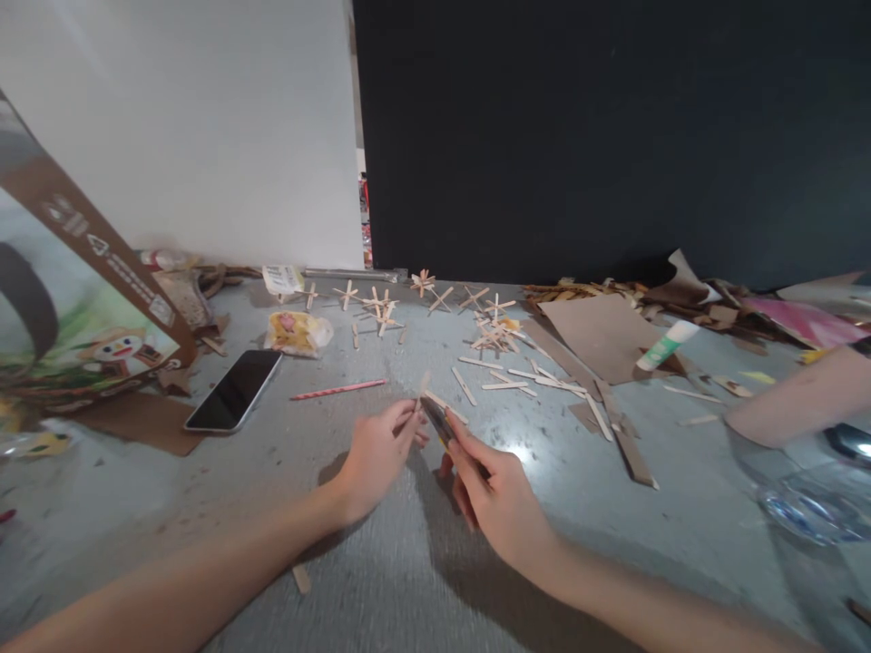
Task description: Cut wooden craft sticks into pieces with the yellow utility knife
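Note:
My left hand (377,458) is closed, its fingertips pinching a short wooden craft stick (425,381) that points up and away. In my right hand (500,494) is a dark, narrow tool that looks like a utility knife (441,422), its tip near the stick. The tool's lower part is hidden by my fingers. Another craft stick (445,407) lies just beyond the tool. Further right are loose craft sticks (504,386). Behind them stand small crossed-stick pieces (385,313), with a denser cluster (495,337) to the right.
A red striped pencil (338,390) and a phone (235,392) lie to the left, near a printed bag (88,308). At the right are cardboard (592,331), a glue stick (668,345) and a clear plastic item (817,508). White and black panels (578,136) close off the back.

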A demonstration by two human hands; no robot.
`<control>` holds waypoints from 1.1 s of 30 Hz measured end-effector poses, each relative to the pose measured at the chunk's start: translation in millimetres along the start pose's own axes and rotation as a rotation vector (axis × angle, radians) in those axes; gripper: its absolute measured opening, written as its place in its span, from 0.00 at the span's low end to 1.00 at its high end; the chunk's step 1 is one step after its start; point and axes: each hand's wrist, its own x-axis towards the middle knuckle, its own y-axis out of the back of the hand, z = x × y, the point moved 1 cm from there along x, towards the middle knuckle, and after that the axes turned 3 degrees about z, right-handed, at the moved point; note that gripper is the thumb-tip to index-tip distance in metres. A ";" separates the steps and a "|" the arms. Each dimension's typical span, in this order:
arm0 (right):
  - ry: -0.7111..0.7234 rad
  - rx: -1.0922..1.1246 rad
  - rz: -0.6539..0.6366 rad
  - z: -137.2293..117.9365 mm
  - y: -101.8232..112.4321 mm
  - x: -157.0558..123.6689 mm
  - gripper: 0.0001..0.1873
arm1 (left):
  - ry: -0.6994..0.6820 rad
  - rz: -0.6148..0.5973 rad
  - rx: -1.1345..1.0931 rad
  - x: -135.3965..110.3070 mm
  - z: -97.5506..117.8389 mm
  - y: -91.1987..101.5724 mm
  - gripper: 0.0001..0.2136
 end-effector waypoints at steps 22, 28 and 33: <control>-0.075 0.385 -0.023 -1.9 0.6 1.8 0.32 | -0.007 0.029 -0.211 2.9 2.2 -0.7 0.15; 0.156 0.026 0.147 10.3 11.5 13.5 0.26 | 0.048 0.064 -0.235 3.5 3.7 0.1 0.19; 0.283 -0.144 0.111 10.8 13.7 16.1 0.23 | 0.019 0.050 -0.225 2.0 9.7 0.7 0.18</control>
